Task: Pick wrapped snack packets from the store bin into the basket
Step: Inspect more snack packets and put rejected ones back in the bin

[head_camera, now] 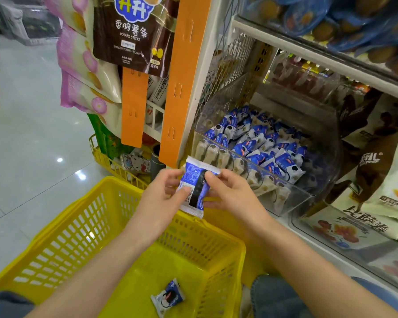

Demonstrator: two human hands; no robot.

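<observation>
store shelf snack run, second packet in hand

shelving fills the right side, with one yellow basket [78, 226] down in front and one clear bin [319, 157] heaped with blue-white packets, too many to count. left hand [163, 196] and right hand [230, 191] both pinch the held packet [194, 187] by its sides, above the basket's far rim. looks light, crinkly and slippery, so i'd grab the crimped ends. one loose packet [168, 296] lies inside the basket.
</observation>
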